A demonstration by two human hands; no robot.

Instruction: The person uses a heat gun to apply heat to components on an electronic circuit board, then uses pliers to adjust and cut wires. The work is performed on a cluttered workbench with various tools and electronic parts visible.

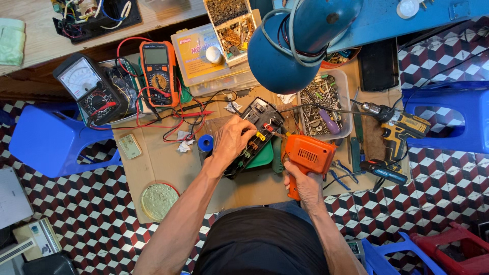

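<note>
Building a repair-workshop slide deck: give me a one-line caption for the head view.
Left hand steadies an opened black device while the right hand aims an orange soldering gun at it.
</note>
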